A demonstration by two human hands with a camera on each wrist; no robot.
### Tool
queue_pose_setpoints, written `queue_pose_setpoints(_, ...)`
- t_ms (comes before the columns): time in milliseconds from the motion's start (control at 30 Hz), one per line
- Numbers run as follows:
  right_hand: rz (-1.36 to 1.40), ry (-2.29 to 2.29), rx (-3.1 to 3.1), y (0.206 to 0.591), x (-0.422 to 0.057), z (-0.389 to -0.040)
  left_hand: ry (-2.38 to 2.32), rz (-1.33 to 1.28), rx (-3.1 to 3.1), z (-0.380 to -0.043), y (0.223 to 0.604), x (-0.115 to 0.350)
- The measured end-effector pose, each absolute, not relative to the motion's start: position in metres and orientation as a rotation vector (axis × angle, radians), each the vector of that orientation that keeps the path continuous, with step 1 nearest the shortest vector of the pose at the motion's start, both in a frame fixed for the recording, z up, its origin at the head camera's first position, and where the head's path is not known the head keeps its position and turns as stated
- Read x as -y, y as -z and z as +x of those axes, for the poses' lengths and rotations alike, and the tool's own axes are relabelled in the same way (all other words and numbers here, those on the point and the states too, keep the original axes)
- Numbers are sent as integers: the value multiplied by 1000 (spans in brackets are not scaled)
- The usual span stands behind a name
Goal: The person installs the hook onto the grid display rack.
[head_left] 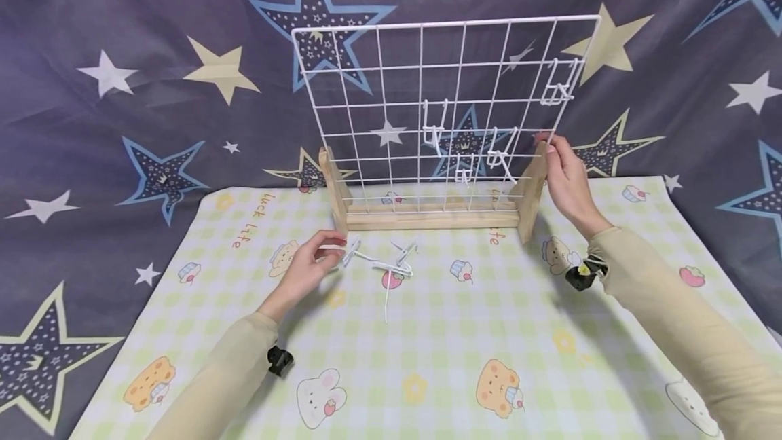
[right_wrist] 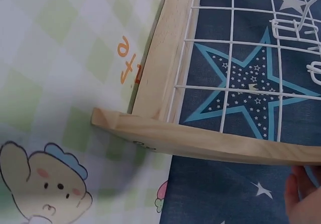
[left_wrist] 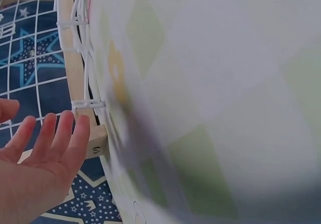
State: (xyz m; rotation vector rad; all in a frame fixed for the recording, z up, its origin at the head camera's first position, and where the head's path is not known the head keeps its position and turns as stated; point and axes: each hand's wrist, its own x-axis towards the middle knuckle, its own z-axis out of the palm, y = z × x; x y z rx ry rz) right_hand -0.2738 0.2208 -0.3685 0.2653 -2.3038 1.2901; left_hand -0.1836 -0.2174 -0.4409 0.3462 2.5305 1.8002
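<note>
A white wire grid rack [head_left: 421, 107] stands upright at the back of the table, its panel set in a wooden base [head_left: 430, 221]. My right hand [head_left: 568, 182] grips the upper part of the right wooden side piece [head_left: 531, 192]; some of its fingers are hidden behind the wood. Several white wire hooks hang on the grid, one hook [head_left: 557, 90] high on the right. More loose white hooks [head_left: 394, 267] lie on the cloth before the base. Beside the leftmost loose hook [head_left: 352, 252] is my left hand [head_left: 308, 265], fingers loosely spread and holding nothing.
A pale green checked tablecloth [head_left: 427, 338] with cartoon prints covers the table. Behind the rack hangs a dark blue curtain [head_left: 153, 12] patterned with stars. The left wooden side piece [head_left: 334, 189] stands just beyond my left fingers.
</note>
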Motion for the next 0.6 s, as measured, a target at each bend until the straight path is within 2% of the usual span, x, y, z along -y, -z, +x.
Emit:
queue_pose_setpoints(267,303,-1344,2243,376,-220,-279,-1658,316,-2602,-195,442,217)
queue_pose_setpoints(400,292,-1367,2224,379,-219,-280,-1612,297,-2585,-193,429,212)
queue_pose_setpoints(600,298,-1386,2176,380,-217,-281,-1569,329,-2619,-203,440,215)
